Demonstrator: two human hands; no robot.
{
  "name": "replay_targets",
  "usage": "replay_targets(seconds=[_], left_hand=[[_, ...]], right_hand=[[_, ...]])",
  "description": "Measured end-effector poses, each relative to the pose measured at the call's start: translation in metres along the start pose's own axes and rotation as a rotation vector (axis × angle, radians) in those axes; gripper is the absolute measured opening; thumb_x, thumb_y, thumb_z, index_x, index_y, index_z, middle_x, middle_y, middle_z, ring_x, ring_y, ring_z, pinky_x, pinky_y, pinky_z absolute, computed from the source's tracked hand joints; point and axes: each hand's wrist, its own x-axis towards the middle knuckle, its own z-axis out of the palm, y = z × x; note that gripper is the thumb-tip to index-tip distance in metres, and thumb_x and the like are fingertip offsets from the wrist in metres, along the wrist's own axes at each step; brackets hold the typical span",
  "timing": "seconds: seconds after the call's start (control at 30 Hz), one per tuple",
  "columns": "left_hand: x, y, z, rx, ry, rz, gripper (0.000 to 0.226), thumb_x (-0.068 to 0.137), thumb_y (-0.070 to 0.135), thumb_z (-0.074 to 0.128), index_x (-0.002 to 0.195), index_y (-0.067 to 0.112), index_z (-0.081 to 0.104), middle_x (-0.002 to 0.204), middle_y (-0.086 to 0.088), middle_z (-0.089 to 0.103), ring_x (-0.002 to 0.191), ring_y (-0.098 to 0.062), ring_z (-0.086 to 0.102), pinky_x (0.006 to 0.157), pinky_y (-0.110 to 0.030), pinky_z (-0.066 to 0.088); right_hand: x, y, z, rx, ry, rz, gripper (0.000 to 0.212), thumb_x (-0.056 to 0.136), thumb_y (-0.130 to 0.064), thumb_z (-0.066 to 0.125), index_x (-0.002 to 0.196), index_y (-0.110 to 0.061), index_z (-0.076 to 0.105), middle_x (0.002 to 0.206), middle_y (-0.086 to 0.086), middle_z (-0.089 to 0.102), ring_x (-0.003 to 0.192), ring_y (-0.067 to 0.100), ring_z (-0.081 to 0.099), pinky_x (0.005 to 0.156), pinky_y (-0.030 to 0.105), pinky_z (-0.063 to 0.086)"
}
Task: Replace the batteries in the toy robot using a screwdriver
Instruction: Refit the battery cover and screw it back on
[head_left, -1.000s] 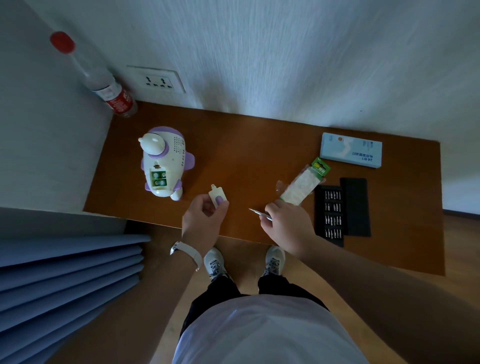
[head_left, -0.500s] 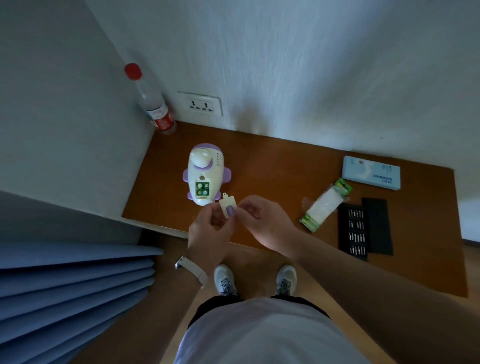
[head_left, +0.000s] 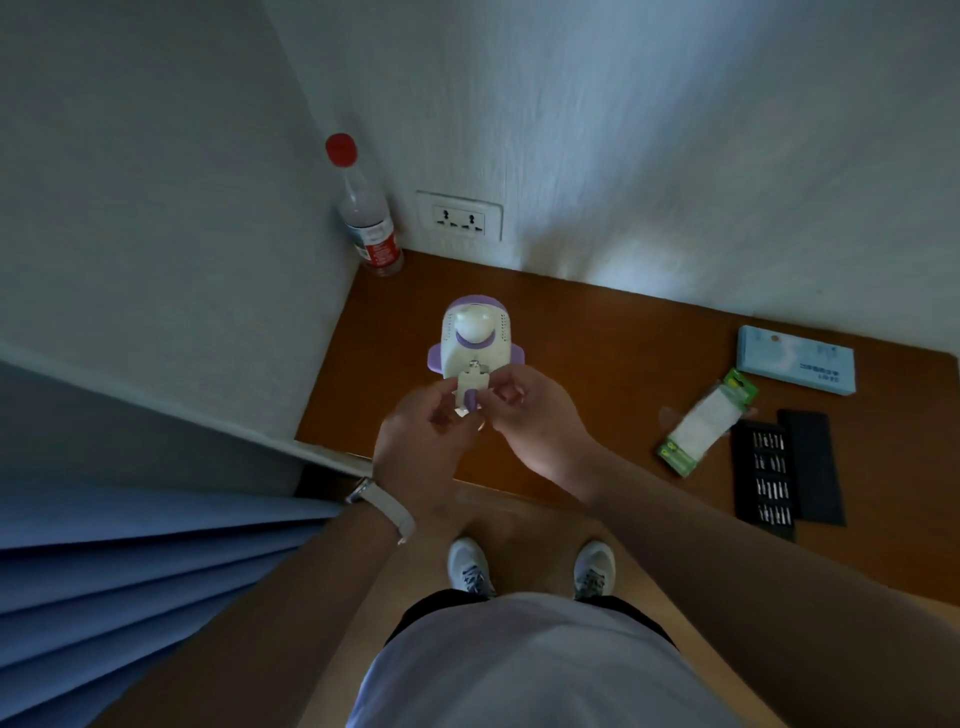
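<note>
Two hands met over the toy robot (head_left: 475, 338), lying on its back at the left end of the counter (head_left: 613, 332), head toward the wall. Held the small white battery cover (head_left: 471, 391) between them, just above the robot's lower body and hiding the compartment beneath. Left hand (head_left: 423, 447) in a narrow pinch grip on the cover's lower edge; right hand (head_left: 535, 415) pinching its right side with the fingertips (head_left: 493, 397). Could not tell whether the screwdriver sat tucked in the right palm — no shaft showed.

Judged the step as refitting the cover, so late in the task, with the cells presumably already in, though unseen under the cover. Next move would call for lining the cover's top tab with its slot, pressing it flush, then seating the screw and driving it home without letting the cover slide.

Further right, well apart: a battery pack (head_left: 706, 421) in green-ended packaging, a black bit case (head_left: 766, 478) lying open with its lid (head_left: 810, 462) beside, and a pale blue box (head_left: 797, 358) near the wall. Back left corner — a red-capped bottle (head_left: 366, 223) beside a wall socket (head_left: 460, 215).
</note>
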Motion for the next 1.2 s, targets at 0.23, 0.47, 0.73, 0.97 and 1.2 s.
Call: replay_targets(seconds=[0.23, 0.47, 0.73, 0.97, 1.2], left_hand=[[0.031, -0.007, -0.007, -0.005, -0.118, 0.085, 0.034, 0.100, 0.027, 0.057, 0.130, 0.011, 0.063, 0.113, -0.006, 0.068, 0.101, -0.015, 0.062, 0.076, -0.014, 0.045], [0.041, -0.018, -0.007, 0.057, -0.117, 0.105, 0.027, 0.099, 0.024, 0.060, 0.120, 0.009, 0.067, 0.105, -0.002, 0.061, 0.097, -0.014, 0.058, 0.074, -0.009, 0.041], [0.042, -0.018, -0.007, -0.022, -0.103, 0.050, 0.018, 0.092, 0.025, 0.069, 0.109, 0.019, 0.063, 0.099, 0.004, 0.061, 0.086, -0.005, 0.058, 0.073, -0.013, 0.045], [0.046, -0.019, -0.014, -0.033, -0.174, 0.138, 0.030, 0.093, 0.017, 0.068, 0.123, 0.016, 0.062, 0.100, 0.005, 0.057, 0.089, -0.002, 0.056, 0.075, -0.013, 0.045], [0.042, -0.020, -0.010, -0.047, -0.176, 0.143, 0.028, 0.093, 0.018, 0.068, 0.120, 0.013, 0.062, 0.101, 0.005, 0.057, 0.091, 0.000, 0.056, 0.076, -0.013, 0.046]], right_hand=[[0.019, -0.002, -0.006, 0.032, 0.054, -0.022, 0.020, 0.092, -0.031, 0.062, 0.105, -0.015, 0.064, 0.095, -0.007, 0.070, 0.085, 0.008, 0.068, 0.073, 0.032, 0.058], [0.021, -0.001, -0.007, 0.017, 0.005, -0.027, 0.016, 0.094, -0.020, 0.058, 0.105, -0.009, 0.063, 0.097, -0.004, 0.069, 0.088, 0.011, 0.066, 0.077, 0.033, 0.058], [0.026, -0.002, -0.010, -0.035, -0.020, -0.012, 0.014, 0.093, -0.025, 0.058, 0.098, -0.013, 0.063, 0.090, 0.000, 0.068, 0.084, 0.017, 0.065, 0.076, 0.042, 0.056], [0.026, 0.002, -0.013, -0.132, -0.063, -0.070, 0.012, 0.096, -0.022, 0.055, 0.097, -0.013, 0.063, 0.086, 0.003, 0.069, 0.079, 0.020, 0.065, 0.073, 0.046, 0.055], [0.021, 0.009, -0.012, -0.163, -0.037, -0.148, 0.003, 0.094, -0.021, 0.061, 0.093, -0.020, 0.058, 0.086, 0.002, 0.066, 0.077, 0.019, 0.063, 0.069, 0.043, 0.055]])
